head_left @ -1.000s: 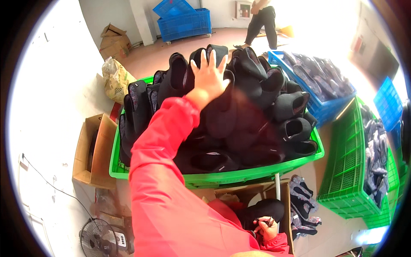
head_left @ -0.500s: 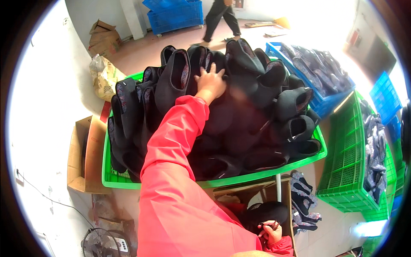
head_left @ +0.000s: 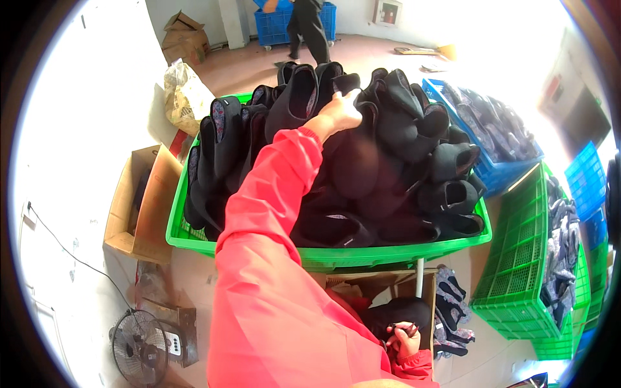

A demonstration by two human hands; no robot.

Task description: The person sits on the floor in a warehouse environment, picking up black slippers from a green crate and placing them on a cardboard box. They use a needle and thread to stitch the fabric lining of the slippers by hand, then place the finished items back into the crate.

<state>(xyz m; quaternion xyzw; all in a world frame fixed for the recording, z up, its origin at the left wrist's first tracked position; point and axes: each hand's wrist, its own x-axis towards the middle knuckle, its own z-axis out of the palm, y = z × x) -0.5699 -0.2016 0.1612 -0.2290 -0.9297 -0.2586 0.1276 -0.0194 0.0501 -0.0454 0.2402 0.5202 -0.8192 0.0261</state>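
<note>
- The person's left hand (head_left: 341, 111), at the end of a red sleeve (head_left: 268, 194), pinches the rim of a black shoe (head_left: 347, 82); half a second ago its fingers were fanned out across the shoes there.
- The right hand (head_left: 406, 339), low in the view, stays curled round a small dark object (head_left: 392, 329), too small to identify.
- The pinched shoe sits among the farther shoes of the heap, its opening facing up and its dark surface plain and matt.
- Around it, more black shoes (head_left: 402, 123) fill a green crate (head_left: 388, 253), several standing on end, others on their sides; some openings show a flowered lining, and small pale tags mark a few edges.
- Just right of that crate, a blue crate (head_left: 495, 178) and a second green crate (head_left: 508, 258) hold greyish pieces.
- Beyond the heap, a walking person (head_left: 309, 32) in dark trousers is now in front of the far blue bin (head_left: 272, 29), having been to its right in both earlier views.
</note>
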